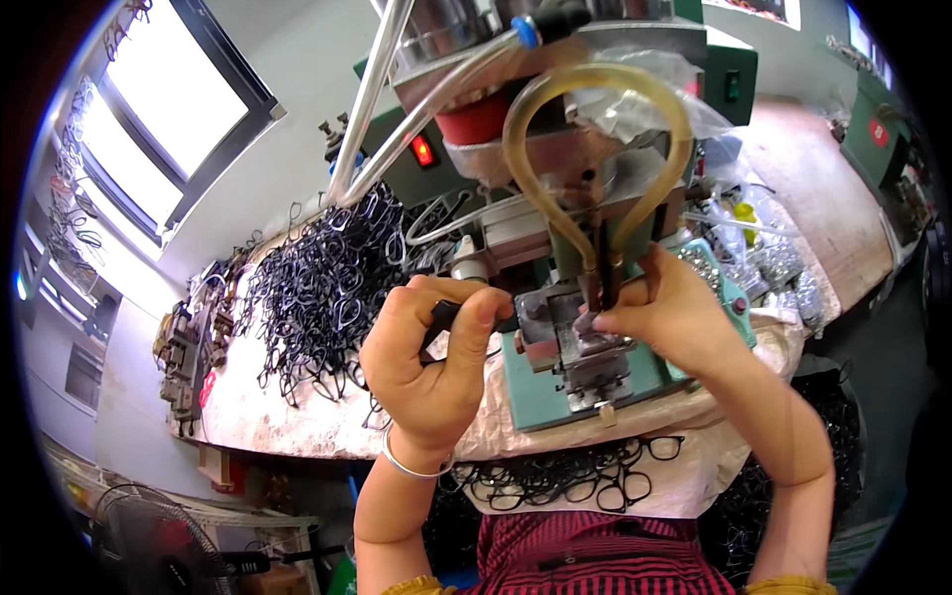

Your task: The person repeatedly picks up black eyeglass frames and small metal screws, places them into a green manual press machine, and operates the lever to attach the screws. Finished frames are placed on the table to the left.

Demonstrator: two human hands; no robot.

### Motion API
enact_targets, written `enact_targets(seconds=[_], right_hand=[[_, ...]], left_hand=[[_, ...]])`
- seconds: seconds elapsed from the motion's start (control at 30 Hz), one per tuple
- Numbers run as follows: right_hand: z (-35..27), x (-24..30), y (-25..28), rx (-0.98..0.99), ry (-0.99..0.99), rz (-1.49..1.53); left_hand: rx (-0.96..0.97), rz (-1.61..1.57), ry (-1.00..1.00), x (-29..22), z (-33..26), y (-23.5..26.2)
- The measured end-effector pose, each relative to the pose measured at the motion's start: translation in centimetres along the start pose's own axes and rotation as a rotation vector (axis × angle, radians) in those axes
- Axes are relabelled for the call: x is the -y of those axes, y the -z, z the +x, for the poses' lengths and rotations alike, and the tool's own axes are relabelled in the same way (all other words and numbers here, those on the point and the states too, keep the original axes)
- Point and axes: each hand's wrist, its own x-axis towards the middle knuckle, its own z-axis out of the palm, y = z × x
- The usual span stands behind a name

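My left hand (pixel 421 362) is closed around a black eyeglass part (pixel 443 315), with its thumb and forefinger toward the machine's fixture. Most of that part is hidden by the fingers, so its full shape does not show. My right hand (pixel 669 312) has its thumb and fingers bent in at the metal fixture (pixel 585 342), right under the machine's tip. Whatever those fingers pinch is too small or covered to make out. A loop of yellowish hose (pixel 679 149) runs down to the tip of the bench machine (pixel 496 164).
A big heap of black eyeglass frames (pixel 317 288) lies left of the machine. More frames (pixel 595 476) rest on the cloth at my lap. Small metal parts fill a green tray (pixel 699 263) on the right, beside plastic bags (pixel 773 263). Metal blocks (pixel 193 347) line the table's left edge.
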Motion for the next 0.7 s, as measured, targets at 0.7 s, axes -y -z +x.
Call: enact_targets(seconds=[0.7], right_hand=[[-0.3, -5.8, 6.1, -0.325, 0.234, -0.010]], left_hand=[[0.481, 0.138, -0.676, -1.4, -4.8, -5.2]])
